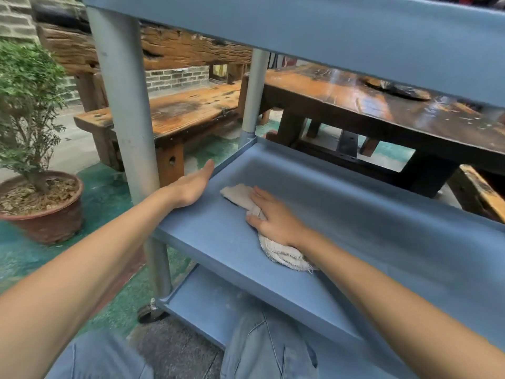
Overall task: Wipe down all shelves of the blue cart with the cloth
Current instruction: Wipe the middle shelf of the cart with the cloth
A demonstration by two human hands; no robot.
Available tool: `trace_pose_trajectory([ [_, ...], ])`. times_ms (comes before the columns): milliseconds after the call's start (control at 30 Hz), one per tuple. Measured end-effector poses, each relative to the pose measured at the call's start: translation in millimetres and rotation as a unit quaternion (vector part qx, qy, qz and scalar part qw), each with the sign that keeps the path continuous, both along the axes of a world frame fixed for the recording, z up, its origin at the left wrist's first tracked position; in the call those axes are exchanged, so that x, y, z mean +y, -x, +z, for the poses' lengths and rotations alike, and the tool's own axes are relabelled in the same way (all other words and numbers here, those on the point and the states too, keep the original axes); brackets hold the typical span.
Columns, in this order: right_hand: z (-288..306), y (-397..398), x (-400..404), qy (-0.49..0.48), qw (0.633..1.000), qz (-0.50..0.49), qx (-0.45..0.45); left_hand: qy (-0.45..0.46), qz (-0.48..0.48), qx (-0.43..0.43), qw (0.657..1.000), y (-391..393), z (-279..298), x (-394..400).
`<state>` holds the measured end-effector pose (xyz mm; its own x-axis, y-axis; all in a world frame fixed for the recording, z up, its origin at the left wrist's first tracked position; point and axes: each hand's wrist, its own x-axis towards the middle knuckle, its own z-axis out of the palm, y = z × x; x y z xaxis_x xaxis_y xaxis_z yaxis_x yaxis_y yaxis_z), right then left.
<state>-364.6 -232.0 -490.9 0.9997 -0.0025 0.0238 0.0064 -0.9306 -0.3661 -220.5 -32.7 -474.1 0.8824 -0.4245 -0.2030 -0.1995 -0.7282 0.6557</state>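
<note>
The blue cart fills the view, with its top shelf (355, 28) overhead, its middle shelf (369, 222) in front of me and its bottom shelf (207, 302) below. A whitish cloth (236, 196) lies on the left part of the middle shelf. My right hand (276, 214) presses flat on the cloth, fingers spread, and one frayed end sticks out under my wrist. My left hand (191, 187) rests open against the left rim of the middle shelf, beside a grey post (123, 105).
A potted shrub (30, 132) in a brown pot stands on the green floor at the left. Wooden benches (191, 110) and a dark wooden table (382, 110) stand behind the cart. My knees in jeans (267, 348) are under the middle shelf. A caster (147, 313) shows at the cart's corner.
</note>
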Motion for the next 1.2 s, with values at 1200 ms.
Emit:
trace_pose_trajectory([
  [1200,53,280,-75,0.025,0.999,-0.042,0.011,-0.005,-0.458,-0.246,0.854,201,11,-236],
])
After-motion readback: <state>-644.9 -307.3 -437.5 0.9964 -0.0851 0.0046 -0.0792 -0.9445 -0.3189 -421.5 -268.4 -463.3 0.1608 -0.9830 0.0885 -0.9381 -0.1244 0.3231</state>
